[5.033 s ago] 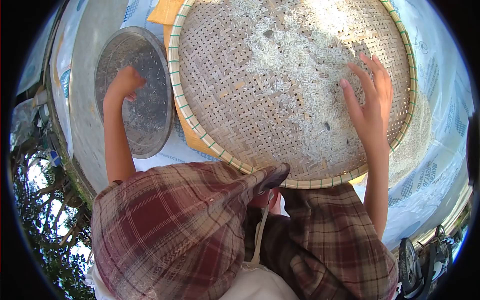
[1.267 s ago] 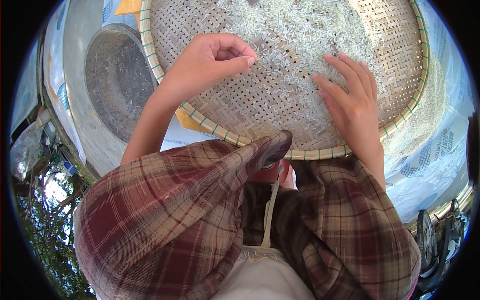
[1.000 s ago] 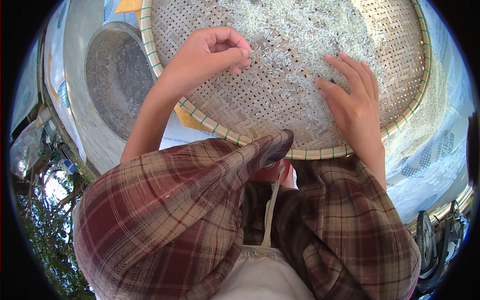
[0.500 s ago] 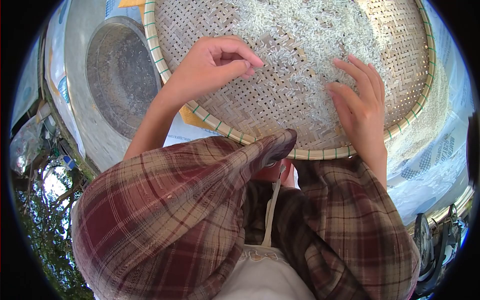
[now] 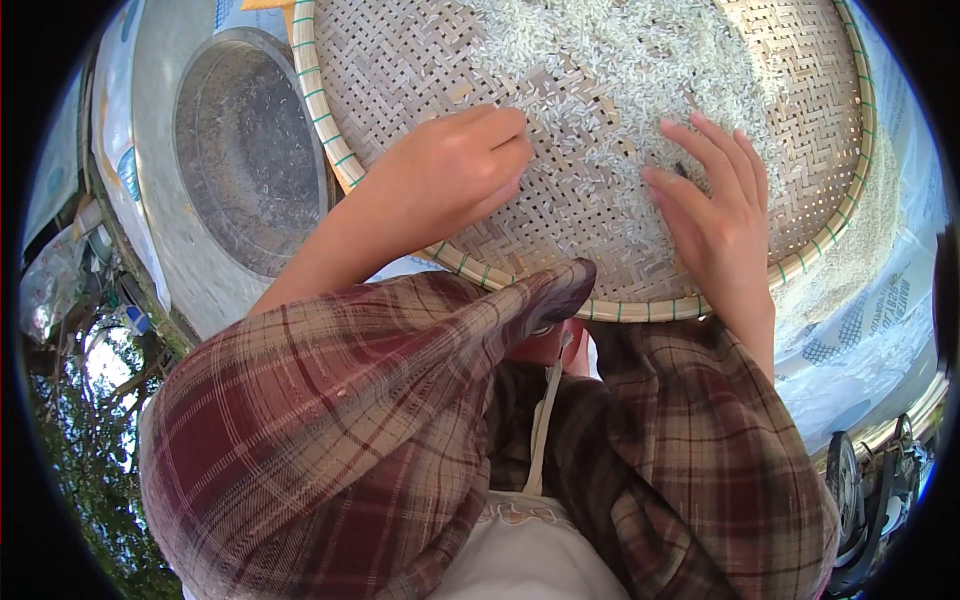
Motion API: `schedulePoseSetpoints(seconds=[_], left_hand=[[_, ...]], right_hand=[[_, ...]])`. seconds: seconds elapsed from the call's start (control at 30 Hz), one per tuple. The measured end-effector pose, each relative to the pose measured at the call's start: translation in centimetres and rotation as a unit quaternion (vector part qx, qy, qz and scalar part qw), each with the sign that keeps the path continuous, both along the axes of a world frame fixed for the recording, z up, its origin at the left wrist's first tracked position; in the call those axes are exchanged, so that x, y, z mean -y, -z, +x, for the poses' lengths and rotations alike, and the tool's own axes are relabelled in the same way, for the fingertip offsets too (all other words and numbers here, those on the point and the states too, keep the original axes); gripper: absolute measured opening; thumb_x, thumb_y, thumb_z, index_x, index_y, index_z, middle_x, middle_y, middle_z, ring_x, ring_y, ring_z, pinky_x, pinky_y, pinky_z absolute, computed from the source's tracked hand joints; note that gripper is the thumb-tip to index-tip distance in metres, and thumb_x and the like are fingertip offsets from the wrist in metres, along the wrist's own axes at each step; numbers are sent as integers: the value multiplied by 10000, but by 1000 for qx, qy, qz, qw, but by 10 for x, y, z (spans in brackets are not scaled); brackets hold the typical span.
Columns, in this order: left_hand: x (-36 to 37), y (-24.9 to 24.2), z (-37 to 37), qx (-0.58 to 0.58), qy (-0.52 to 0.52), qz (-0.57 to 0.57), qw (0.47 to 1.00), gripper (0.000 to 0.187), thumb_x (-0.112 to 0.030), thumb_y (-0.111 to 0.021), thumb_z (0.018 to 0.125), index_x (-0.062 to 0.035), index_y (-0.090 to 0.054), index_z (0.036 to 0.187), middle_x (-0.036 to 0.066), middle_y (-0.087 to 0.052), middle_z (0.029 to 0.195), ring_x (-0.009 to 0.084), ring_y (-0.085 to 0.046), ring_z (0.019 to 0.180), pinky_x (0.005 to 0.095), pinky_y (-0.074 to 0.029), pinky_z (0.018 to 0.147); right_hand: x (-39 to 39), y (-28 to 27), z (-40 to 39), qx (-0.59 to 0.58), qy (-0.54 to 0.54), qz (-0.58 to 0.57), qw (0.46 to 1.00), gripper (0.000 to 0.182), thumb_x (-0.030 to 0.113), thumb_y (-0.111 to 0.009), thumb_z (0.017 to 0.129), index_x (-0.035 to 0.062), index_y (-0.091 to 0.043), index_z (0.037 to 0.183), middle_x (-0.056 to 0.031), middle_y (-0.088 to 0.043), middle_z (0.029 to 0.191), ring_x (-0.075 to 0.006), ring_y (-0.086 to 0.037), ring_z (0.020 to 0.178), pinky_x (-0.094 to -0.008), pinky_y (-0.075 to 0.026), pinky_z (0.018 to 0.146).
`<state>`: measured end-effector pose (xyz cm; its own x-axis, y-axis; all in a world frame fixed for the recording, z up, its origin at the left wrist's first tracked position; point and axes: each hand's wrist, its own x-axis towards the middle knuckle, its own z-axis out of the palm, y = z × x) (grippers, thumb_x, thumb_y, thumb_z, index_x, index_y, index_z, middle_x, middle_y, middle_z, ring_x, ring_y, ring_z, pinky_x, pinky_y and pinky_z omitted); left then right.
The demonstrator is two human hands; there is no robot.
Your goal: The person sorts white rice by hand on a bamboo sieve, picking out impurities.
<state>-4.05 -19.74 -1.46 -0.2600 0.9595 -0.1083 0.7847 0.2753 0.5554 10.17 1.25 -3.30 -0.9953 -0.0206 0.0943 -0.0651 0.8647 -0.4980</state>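
Observation:
A round woven bamboo tray (image 5: 400, 50) with a green-stitched rim lies in front of me, partly over my lap. White rice grains (image 5: 610, 50) spread across its far and middle part, thinning toward me. My left hand (image 5: 460, 165) is over the left half of the weave, back upward, fingers curled in; its fingertips are hidden, so I cannot make out what they hold, if anything. At the right edge of the rice, my right hand (image 5: 722, 195) has its fingers bent and apart, the tips at the grains, gripping nothing visible.
A grey oval basin (image 5: 250, 150) with a few scattered grains stands left of the tray. Printed white-and-blue sheeting (image 5: 860, 350) lies at the right, with more grain on it near the rim. A motorbike (image 5: 880, 490) shows at the lower right.
My left hand has turned over from a visible pinch to curled fingers with the back up, and moved slightly down. My right hand has barely shifted.

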Motion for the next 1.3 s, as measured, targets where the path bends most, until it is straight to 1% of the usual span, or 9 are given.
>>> schedulePoseSetpoints(seconds=[0.27, 0.43, 0.67, 0.97, 1.13, 1.17, 1.23, 1.27, 1.3], left_hand=[[3, 8, 2, -98, 73, 21, 992, 153, -1, -664, 654, -2, -561, 768, 67, -540, 808, 219, -564, 713, 306, -491, 608], [1, 12, 0, -8, -37, 77, 996, 165, 42, -639, 639, -12, -565, 776, 71, -548, 783, 219, -558, 685, 291, -474, 603], [2, 14, -3, 26, -62, 78, 995, 139, 33, -637, 673, -15, -579, 790, 67, -550, 769, 184, -559, 672, 267, -470, 599], [-3, 5, -6, 219, -181, 43, 958, 58, 7, -622, 756, -2, -600, 808, 25, -566, 791, 100, -546, 675, 237, -467, 626], [-26, -5, -14, 533, -234, 8, 813, 61, -78, -593, 846, -22, -602, 871, 26, -593, 870, 133, -594, 827, 267, -501, 736], [-33, -2, -11, 533, -234, 10, 813, 61, -78, -593, 846, -22, -602, 871, 26, -593, 870, 133, -594, 827, 267, -501, 736], [-51, 5, -5, 705, -244, 92, 659, 97, -114, -588, 860, -29, -601, 904, 51, -602, 920, 162, -603, 891, 315, -515, 806], [-59, 9, -1, 705, -243, 95, 659, 97, -114, -588, 860, -29, -601, 904, 51, -602, 920, 162, -603, 891, 315, -515, 806], [-66, 14, 5, 769, -261, 120, 572, 92, -114, -582, 860, -29, -595, 894, 59, -601, 923, 176, -604, 900, 338, -513, 829]], right_hand=[[3, -1, -1, -5, -2, 21, 1000, 99, 62, -651, 697, 113, -617, 775, -22, -568, 1146, -226, -470, 1165, -432, -317, 1009], [6, 3, -2, -31, -6, 29, 999, 86, 70, -655, 694, 113, -591, 732, -10, -571, 1135, -213, -472, 1162, -421, -317, 1009], [0, 3, -1, -21, 21, -12, 999, 102, 52, -670, 694, 74, -614, 776, -40, -575, 1124, -252, -479, 1148, -415, -343, 980], [-8, 4, 2, -13, 116, -170, 978, 45, 36, -631, 772, 48, -637, 815, -86, -587, 1112, -313, -468, 1157, -412, -343, 978], [-7, 1, -3, -36, 167, -267, 948, 69, 118, -618, 820, 58, -649, 834, -113, -556, 1190, -316, -359, 1264, -458, -272, 1023], [-5, 0, -5, -37, 166, -265, 949, 69, 118, -618, 820, 58, -649, 834, -113, -556, 1190, -316, -359, 1264, -458, -272, 1023], [-2, -1, -10, -42, 202, -442, 873, 80, 133, -613, 826, 63, -652, 831, -137, -497, 1272, -309, -293, 1309, -468, -220, 1053], [0, -3, -12, -44, 201, -439, 875, 80, 133, -613, 826, 63, -652, 831, -137, -497, 1272, -309, -293, 1309, -468, -220, 1053], [3, -5, -15, -45, 214, -494, 841, 75, 130, -619, 823, 69, -660, 835, -146, -475, 1293, -305, -280, 1315, -470, -198, 1062]])
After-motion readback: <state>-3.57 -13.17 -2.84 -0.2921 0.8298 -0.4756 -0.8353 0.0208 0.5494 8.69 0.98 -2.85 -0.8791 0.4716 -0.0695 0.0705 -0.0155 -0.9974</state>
